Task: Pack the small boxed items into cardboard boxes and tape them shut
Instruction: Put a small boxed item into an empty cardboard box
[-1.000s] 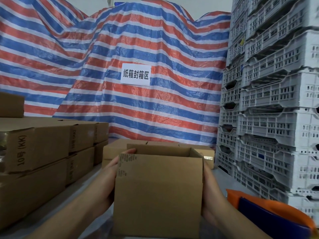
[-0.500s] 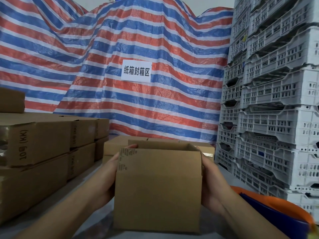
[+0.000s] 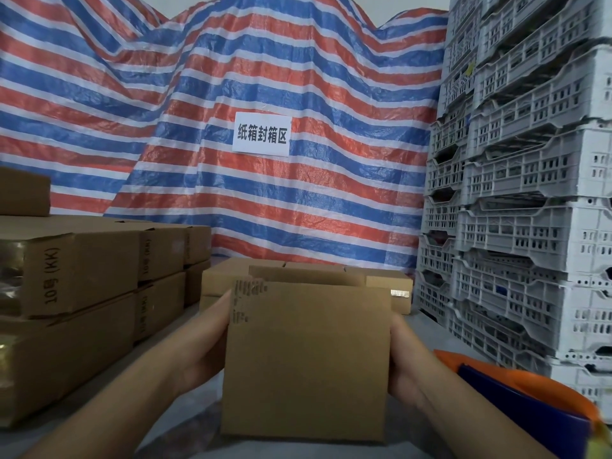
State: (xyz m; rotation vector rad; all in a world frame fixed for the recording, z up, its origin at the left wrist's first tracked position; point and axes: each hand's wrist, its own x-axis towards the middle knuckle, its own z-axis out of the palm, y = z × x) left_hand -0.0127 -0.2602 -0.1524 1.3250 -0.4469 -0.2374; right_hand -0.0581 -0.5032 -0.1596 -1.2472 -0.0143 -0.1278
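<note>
Dim, even light with soft shadows; wide-angle bending at the edges; the near-right orange-and-blue plastic object (image 3: 530,402) looks blurred.

I see a grey bench (image 3: 427,332). Stacked brown cartons (image 3: 82,293) sit on its left side, two sealed cartons (image 3: 225,283) at the far middle, and an open cardboard box (image 3: 304,362) stands near me.
</note>
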